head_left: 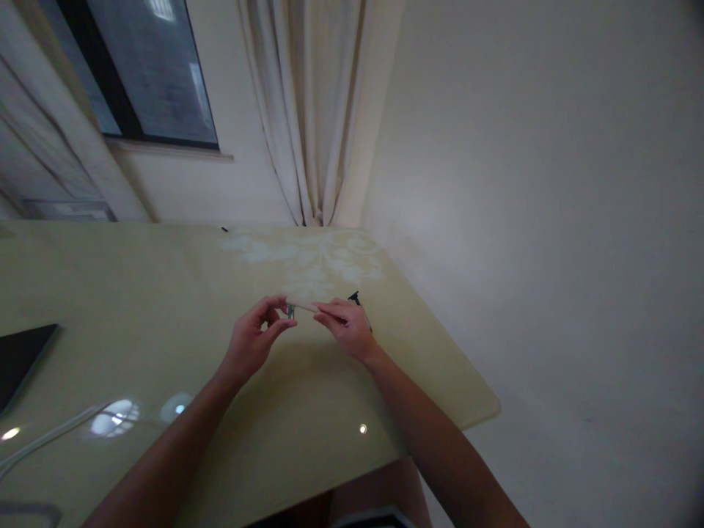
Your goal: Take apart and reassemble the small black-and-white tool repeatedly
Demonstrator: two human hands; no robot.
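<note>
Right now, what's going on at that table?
A person is handling a thin, pale stick above the table. The right hand pinches one end; at the other, the left hand has a small teal-and-metal part between thumb and fingers. I can't tell whether the two are joined. A black thing shows partly behind the right hand.

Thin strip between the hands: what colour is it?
The thin strip is pale whitish-beige; head view.

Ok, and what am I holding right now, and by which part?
A thin pale stick: your right hand pinches its right end, and your left hand holds its left end, at a small teal piece.
</note>
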